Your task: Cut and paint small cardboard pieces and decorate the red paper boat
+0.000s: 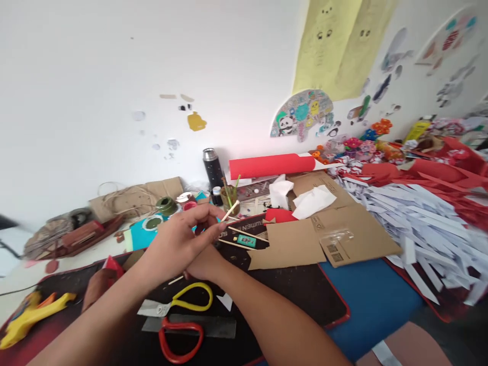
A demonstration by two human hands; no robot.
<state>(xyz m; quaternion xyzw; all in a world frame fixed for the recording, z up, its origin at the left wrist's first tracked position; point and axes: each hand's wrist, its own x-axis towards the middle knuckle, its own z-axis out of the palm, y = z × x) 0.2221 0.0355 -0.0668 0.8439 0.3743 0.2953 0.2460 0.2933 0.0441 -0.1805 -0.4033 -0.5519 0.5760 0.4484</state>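
Observation:
My left hand [179, 244] is raised over the black mat [297, 295], fingers pinched around a thin wooden stick [231, 210] that points up and to the right. My right hand [206, 264] sits just under the left one, mostly hidden by it; whether it grips the stick too cannot be seen. More wooden sticks [244, 235] and a small teal piece [246, 241] lie on the mat just beyond the hands. Yellow-handled scissors [183, 302] and red-handled scissors [181, 338] lie below my forearms.
Flat brown cardboard [324, 234] with white tissue lies to the right, beside a heap of white paper strips [415, 229] and red paper. A red roll [270, 165], black flask [211, 168] and jars stand by the wall. A yellow tool [30, 317] lies far left.

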